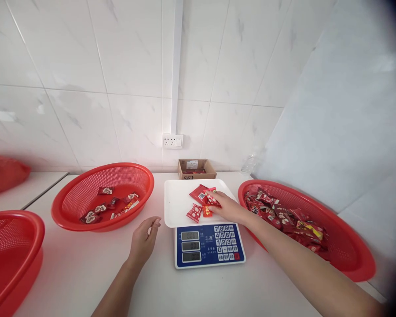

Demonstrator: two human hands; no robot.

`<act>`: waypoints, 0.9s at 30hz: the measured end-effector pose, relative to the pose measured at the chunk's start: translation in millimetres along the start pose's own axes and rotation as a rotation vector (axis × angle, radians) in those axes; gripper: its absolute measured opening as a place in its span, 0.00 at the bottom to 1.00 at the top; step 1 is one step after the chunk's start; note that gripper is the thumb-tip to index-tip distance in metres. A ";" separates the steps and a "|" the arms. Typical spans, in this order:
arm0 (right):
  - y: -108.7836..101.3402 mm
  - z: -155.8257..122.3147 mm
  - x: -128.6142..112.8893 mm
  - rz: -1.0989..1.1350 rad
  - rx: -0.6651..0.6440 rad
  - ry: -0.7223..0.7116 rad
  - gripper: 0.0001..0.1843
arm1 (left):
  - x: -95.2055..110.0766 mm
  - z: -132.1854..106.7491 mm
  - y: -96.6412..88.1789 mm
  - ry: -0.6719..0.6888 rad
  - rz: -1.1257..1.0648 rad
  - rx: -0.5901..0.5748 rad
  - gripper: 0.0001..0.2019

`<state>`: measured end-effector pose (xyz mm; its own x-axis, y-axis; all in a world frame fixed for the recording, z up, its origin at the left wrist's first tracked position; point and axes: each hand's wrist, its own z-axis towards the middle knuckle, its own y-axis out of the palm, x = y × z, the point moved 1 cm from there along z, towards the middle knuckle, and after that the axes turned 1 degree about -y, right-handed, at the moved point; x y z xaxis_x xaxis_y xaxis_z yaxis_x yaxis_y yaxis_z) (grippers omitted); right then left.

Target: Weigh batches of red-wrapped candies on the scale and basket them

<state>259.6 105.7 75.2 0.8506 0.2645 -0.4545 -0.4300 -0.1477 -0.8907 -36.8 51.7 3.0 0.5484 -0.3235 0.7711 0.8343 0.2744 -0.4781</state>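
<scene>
My right hand (227, 207) is over the white weighing tray (176, 198) of a digital scale (208, 246), its fingers closed on a small red snack packet (212, 199). Beside and under those fingers lie a larger red packet (198, 193) with a barcode label, a red packet with white print (194, 213) and a small orange-red packet (207, 211). To the left of the scale, my left hand (144, 240) hovers over the white table with its fingers curled in and the thumb against them; nothing shows in it. The scale's display digits are faint.
A red basket (61, 210) on the left holds several packets. The right-hand red basket (356, 264) carries a heap of them. At the near left stands another red basket (36, 233). A cardboard box (185, 177) with packets sits against the tiled wall, below a socket (173, 141).
</scene>
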 end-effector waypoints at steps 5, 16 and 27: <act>10.2 3.5 -26.5 -0.161 -0.023 -0.027 0.43 | -1.2 0.3 1.2 0.001 0.007 -0.002 0.17; 16.9 23.8 -19.5 0.040 0.157 -0.113 0.31 | 1.7 1.2 -1.0 -0.019 0.017 -0.001 0.17; -17.1 21.3 29.8 0.234 0.452 0.218 0.25 | -3.0 0.1 2.4 -0.020 0.007 -0.024 0.17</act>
<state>285.8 136.4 76.7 0.7390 0.0633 -0.6707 -0.6614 0.2572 -0.7045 -36.5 53.4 -0.4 0.5532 -0.3031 0.7759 0.8316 0.2548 -0.4934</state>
